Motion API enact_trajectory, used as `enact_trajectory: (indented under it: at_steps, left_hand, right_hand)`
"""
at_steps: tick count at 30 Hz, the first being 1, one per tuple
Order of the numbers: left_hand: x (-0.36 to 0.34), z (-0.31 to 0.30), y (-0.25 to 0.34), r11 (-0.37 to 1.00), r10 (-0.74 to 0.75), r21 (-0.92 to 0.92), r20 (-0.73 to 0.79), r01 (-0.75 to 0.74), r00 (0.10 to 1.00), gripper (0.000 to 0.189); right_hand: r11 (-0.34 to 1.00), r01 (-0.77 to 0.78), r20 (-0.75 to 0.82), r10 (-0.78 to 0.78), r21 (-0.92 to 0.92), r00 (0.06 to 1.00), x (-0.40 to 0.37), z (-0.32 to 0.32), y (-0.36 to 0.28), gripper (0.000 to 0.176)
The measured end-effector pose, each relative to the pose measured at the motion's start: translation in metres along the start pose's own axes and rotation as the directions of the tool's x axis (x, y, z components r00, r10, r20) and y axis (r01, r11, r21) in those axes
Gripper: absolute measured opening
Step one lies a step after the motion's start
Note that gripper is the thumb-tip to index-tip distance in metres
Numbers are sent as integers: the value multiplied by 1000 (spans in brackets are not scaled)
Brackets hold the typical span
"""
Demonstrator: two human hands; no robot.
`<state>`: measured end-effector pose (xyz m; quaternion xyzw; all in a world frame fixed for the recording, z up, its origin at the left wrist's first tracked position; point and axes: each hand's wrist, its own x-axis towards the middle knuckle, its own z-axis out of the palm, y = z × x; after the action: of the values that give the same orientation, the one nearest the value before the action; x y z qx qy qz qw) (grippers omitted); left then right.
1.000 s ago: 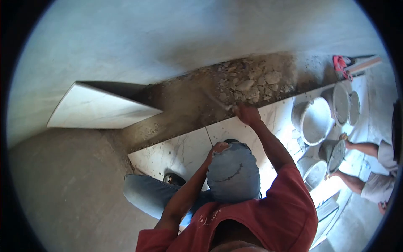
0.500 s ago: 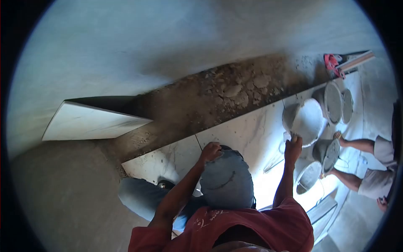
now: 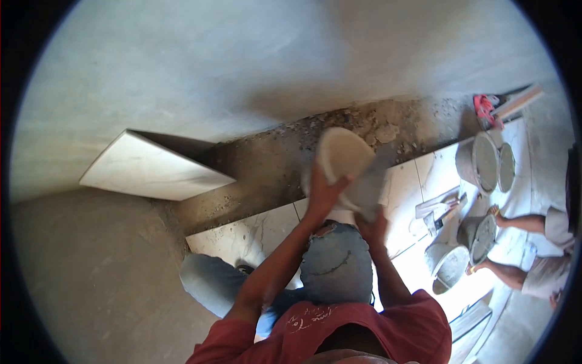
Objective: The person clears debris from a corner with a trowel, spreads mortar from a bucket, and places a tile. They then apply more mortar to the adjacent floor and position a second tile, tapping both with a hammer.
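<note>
Left hand [image 3: 327, 189] curled around the rim, right hand [image 3: 373, 227] closed on the lower edge, a person tilts a bucket [image 3: 347, 151] over the dirt strip [image 3: 260, 164]; a slipping grip could drop it onto the tiles [image 3: 260, 229].

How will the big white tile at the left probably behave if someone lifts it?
The white tile is probably stiff: it stands slanted near the wall without visible sagging. Its flat, smooth-looking face may be slippery to grip. Its thin edge and sharp corners could chip if knocked.
</note>
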<state>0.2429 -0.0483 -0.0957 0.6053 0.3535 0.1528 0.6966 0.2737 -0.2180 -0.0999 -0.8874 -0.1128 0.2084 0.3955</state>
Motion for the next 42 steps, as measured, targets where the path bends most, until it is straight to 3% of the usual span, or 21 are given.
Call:
enact_trajectory:
  at_steps: [1, 2, 3, 4, 6, 7, 9, 10, 11, 12, 13, 14, 15, 16, 21, 27, 32, 34, 36, 40, 42]
  left_hand:
    - [8, -11, -19, 988, 113, 114, -34, -109, 993, 82]
    - [11, -25, -43, 963, 131, 260, -234, -68, 963, 72]
    - [3, -38, -35, 985, 67, 172, -310, -13, 948, 64]
    - [1, -49, -27, 990, 91, 132, -340, -48, 936, 65]
    - [1, -68, -19, 993, 113, 65, -416, -94, 902, 66]
    - [2, -78, -17, 994, 111, 44, -457, -102, 883, 66]
    - [5, -97, -12, 986, 156, 125, -411, -114, 898, 67]
    - [7, -105, -10, 972, 199, 192, -380, -134, 903, 68]
    - [12, -112, -11, 969, 212, 203, -380, -142, 901, 68]
    - [18, -120, -17, 912, 292, 377, -315, -163, 903, 69]
    - [19, -126, -23, 824, 354, 537, -240, -180, 904, 71]
    - [20, -127, -25, 820, 357, 544, -240, -180, 903, 71]
    - [20, -123, -26, 769, 316, 633, -254, -90, 914, 72]
    - [20, -119, -27, 704, 275, 710, -274, 0, 922, 74]
    - [26, -106, -30, 578, 235, 810, -285, 102, 929, 74]
    - [47, -111, -49, 530, 60, 823, -277, 205, 959, 71]
    - [92, -111, -37, 654, 62, 745, -225, 131, 972, 66]
    - [106, -110, -28, 679, -39, 714, -197, 171, 980, 62]
    - [104, -109, -36, 696, 8, 703, -214, 148, 977, 59]
    - [106, -123, -53, 744, 204, 667, -190, -27, 960, 53]
    - [105, -135, -59, 770, 216, 637, -220, -28, 951, 51]
  right_hand:
    - [988, -150, 155, 153, -29, 976, 8, 20, -4, 47]
    - [999, 37, 184, -34, -14, 982, 13, 42, 7, 44]
    - [976, 217, 211, -212, -3, 954, 14, 56, 15, 41]
    - [979, 204, 169, -201, -4, 965, 15, 58, 5, 41]
    - [916, 190, 134, -251, 354, 959, 18, 57, -15, 40]
    - [914, 182, 118, -238, 363, 964, 24, 54, -14, 40]
    - [921, -128, 133, 84, 369, 987, 43, 33, 1, 40]
    - [920, -106, 87, 79, 377, 993, 61, 39, 52, 41]
    - [925, -187, 58, 178, 330, 982, 71, 27, 65, 37]
    - [986, -11, -118, 32, 169, 992, 93, 33, 120, 40]
    - [1000, -9, -190, 12, 19, 982, 104, 19, 130, 43]
    - [952, -230, -69, 248, 200, 966, 104, -12, 89, 46]
    - [956, -266, -66, 275, 124, 959, 117, -22, 98, 45]
    - [989, -36, -216, 4, -142, 976, 135, -20, 134, 44]
    - [922, -135, -263, 38, -363, 964, 175, -38, 136, 49]
    - [912, -173, -156, 122, -372, 980, 178, -23, 141, 60]
    - [932, 171, 86, -151, -319, 985, 149, 21, 151, 63]
    - [954, 188, 130, -161, -233, 978, 129, 38, 127, 64]
    - [978, 80, 180, -44, -193, 983, 109, 61, 103, 66]
    - [886, 443, 324, -382, -139, 866, 63, 121, 76, 62]
    - [956, 156, 590, 21, -247, 807, 46, 113, 11, 60]
